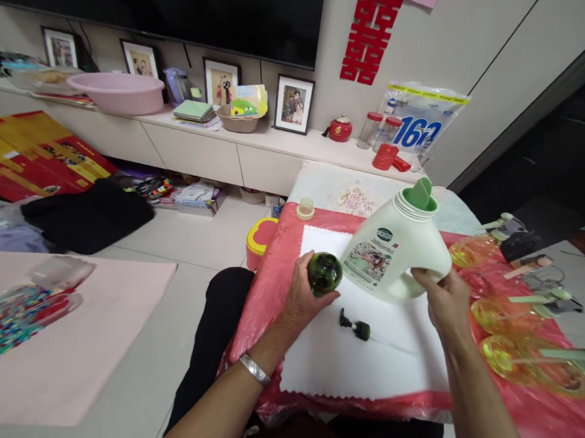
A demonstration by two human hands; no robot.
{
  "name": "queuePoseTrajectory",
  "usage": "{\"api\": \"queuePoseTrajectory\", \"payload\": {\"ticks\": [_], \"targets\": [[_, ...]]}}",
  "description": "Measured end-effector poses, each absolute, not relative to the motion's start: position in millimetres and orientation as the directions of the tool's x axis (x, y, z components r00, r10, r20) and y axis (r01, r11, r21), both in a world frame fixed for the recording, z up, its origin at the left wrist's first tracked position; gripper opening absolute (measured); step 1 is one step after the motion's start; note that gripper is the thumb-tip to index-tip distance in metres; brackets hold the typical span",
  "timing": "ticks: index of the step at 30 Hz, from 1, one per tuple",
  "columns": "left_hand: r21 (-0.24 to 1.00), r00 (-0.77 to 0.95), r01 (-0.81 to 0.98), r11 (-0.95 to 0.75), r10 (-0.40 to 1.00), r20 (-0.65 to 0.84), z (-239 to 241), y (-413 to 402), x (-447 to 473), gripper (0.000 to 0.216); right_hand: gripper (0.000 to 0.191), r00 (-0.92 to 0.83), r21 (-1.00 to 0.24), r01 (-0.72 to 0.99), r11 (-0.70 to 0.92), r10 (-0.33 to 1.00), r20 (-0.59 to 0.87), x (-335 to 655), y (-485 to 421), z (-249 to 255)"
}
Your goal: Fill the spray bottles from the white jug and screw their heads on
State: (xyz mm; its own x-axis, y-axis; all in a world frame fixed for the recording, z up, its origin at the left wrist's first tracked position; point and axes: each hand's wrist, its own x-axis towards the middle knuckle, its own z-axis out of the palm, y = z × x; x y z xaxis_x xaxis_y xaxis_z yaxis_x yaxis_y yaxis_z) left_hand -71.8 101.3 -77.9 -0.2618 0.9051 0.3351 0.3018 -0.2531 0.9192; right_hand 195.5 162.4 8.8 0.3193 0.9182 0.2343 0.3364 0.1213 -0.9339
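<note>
My left hand (302,288) is wrapped round a small dark green bottle (325,274), seen from one end. In my right hand (443,295) is the handle of a large pale green detergent jug (372,253), which leans to the right. The jug's mouth is uncapped and shows a green pouring spout (421,195). Between my hands, a dark green pump head (355,325) lies on a white scalloped mat (343,372). A pale cap (305,209) sits at the far left of the table. The small bottle and the jug are close together; whether they touch I cannot tell.
Several pump bottles with yellow liquid (505,357) lie along the right of the red plastic-covered table (251,348). Behind, a low cabinet (268,157) holds red-lidded jars (369,130), picture frames and a pink basin (118,92). A pink cloth (94,326) with coloured pieces is at left.
</note>
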Motion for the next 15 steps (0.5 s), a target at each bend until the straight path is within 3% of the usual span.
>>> {"api": "queuePoseTrajectory", "payload": {"ticks": [4,9,15], "targets": [[0.917,-0.267,0.302,-0.26,0.9,0.344,-78,101,-71,0.101,0.024,0.375,-0.916,0.376,0.143,0.88,0.291,188,171,13],[0.891,-0.249,0.329,-0.314,0.881,0.402,-80,103,-69,0.102,0.018,0.37,-0.859,0.504,0.09,0.876,0.309,193,158,59],[0.847,-0.245,0.372,-0.379,0.84,0.483,-82,105,-66,0.104,0.039,0.159,-0.606,0.788,0.108,0.915,0.371,202,145,121]]}}
